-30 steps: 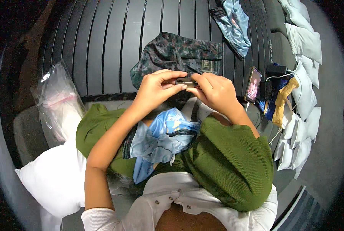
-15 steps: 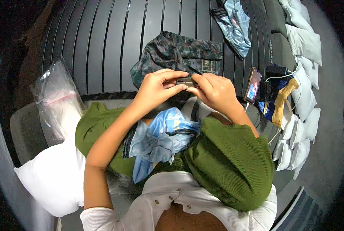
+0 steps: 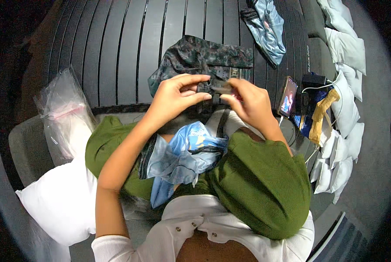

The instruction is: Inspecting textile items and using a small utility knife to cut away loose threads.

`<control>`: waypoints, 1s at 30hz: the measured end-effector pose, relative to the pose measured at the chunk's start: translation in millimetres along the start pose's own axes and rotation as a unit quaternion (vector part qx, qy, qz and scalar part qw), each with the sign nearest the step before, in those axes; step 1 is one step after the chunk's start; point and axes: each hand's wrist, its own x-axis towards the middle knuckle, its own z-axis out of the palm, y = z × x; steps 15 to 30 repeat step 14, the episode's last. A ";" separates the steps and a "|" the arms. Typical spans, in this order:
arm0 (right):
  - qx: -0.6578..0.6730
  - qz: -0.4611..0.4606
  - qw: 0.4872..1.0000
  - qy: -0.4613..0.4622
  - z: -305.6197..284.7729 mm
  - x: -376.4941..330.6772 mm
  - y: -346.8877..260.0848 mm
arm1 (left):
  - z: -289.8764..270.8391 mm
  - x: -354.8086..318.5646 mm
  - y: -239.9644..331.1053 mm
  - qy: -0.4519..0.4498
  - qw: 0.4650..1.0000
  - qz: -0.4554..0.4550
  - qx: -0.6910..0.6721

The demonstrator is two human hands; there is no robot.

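Note:
In front of me, over the near edge of a slatted dark table [image 3: 116, 52], I hold my two hands up with thumbs and fingertips facing each other. My left hand [image 3: 178, 94] pinches a small dark piece [image 3: 204, 87], too small to name surely. My right hand [image 3: 250, 100] pinches a small dark grey piece [image 3: 223, 88], blurred by motion; whether the two pieces join is unclear. Just beyond lies a dark camouflage cloth bag or garment [image 3: 191, 59]. Crumpled light-blue shiny fabric [image 3: 182, 153] with black trim rests on my lap.
More blue fabric [image 3: 267, 32] lies at the table's far right. Near its right edge are a lit phone [image 3: 287, 97] with a cable, a black box [image 3: 313, 81] and a yellow cloth [image 3: 322, 113]. Several small white pillows [image 3: 346, 48] line the right. A clear plastic bag [image 3: 66, 105] and white pillow [image 3: 62, 203] sit left.
My fingertips have drawn slightly apart, the right hand shifting a little to the right. The dark thing pinched between both hands now shows as a left piece and a blurred right piece.

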 end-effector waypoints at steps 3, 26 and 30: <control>0.127 0.120 0.983 0.060 -1.1 -4.4 0.4 | -3.1 0.2 1.6 -0.004 0.999 -0.011 -0.046; 0.242 0.184 0.953 -0.017 9.8 -5.9 0.2 | -6.3 2.7 3.4 -0.005 0.979 -0.117 -0.166; 0.242 0.184 0.953 -0.017 9.8 -5.9 0.2 | -6.3 2.7 3.4 -0.005 0.979 -0.117 -0.166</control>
